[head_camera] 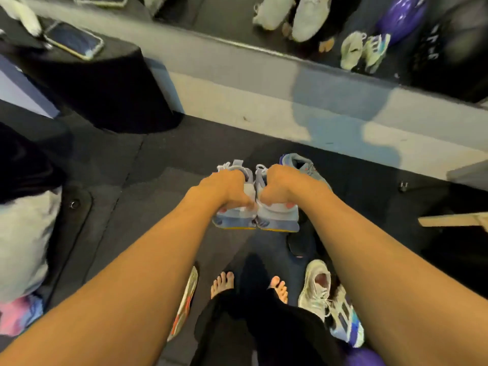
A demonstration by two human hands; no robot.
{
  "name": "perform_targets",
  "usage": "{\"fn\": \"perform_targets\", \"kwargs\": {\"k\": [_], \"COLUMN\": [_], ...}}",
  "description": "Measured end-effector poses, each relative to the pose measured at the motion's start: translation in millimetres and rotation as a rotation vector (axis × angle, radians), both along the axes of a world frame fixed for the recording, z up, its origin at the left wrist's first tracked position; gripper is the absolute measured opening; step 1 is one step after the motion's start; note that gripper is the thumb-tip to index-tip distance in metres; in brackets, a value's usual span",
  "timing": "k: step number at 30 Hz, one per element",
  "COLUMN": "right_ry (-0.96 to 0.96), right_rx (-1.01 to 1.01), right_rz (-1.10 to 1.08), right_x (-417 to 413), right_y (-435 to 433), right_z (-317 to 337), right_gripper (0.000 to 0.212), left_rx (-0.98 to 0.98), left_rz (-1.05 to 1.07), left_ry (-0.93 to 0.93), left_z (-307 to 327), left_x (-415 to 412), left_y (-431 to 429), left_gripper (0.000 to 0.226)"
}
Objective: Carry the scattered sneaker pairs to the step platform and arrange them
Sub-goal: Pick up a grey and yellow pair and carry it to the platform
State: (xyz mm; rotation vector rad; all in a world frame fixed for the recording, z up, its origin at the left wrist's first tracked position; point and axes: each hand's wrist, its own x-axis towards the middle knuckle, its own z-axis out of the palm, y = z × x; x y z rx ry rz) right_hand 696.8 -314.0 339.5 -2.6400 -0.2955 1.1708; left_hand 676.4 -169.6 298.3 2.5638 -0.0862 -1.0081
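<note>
Pale grey-blue, with yellow-edged soles, two sneakers are hanging side by side in your hands above the dark rubber floor (148,159). Their heels are pointing toward you and their inner sides are touching. Your left hand (227,187) is gripping the left sneaker (232,219), with the fingers curling tightly round its heel collar. Your right hand (277,184) is clasping the right sneaker (281,220) the same way. Both your arms are reaching straight out in front of you.

Just beyond the held pair, a grey and purple sneaker (301,162) is lying on the floor near the pale wall base (237,101). Your bare feet are standing below the held pair. Beside your right foot (280,286), a white sneaker (315,283) and a multicoloured sneaker (343,320) are lying close together. To the left of your left foot (221,283), another shoe (186,302) is resting on its edge. At the upper left, a phone (74,42) is lying on a black raised block (111,85).
</note>
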Motion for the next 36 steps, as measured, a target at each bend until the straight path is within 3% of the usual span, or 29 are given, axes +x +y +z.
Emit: {"fn": "perform_targets", "kwargs": {"k": [9,16,20,23,30,36], "right_ry": [0.018,-0.123,-0.372,-0.549,-0.738,-0.686], "right_rx": [-0.048,0.032,0.047,-0.038,-0.300,-0.360], "right_rz": [-0.143,-0.453,-0.647,-0.738,-0.943,-1.134], "right_x": [-61.1,-143.4,-215.1,-276.1,-424.4,-569.1], "right_y": [-73.4,-123.4,-129.5,-126.7,-124.6,-106.5], "right_z": [308.2,469.3,517.8,538.7,571.5,601.5], "right_gripper": [0.029,0.036,0.037,0.038,0.029,0.022], "left_rx": [-0.049,-0.078,-0.109,-0.236,-0.490,-0.597], "left_rz": [-0.203,-0.594,-0.770,-0.850,-1.002,-1.193], "left_ry": [0.040,-0.394,-0.714,-0.833,-0.836,-0.873], "left_z": [316.1,488.3,542.7,563.7,591.1,622.2], "left_x": [-21.4,-55.3,-96.8,-138.8,-256.4,-386.1], "left_y": [-64.6,-111.7,-131.2,-140.0,-179.3,-202.1], "left_gripper": [0.050,0.042,0.048,0.042,0.037,0.041]}}
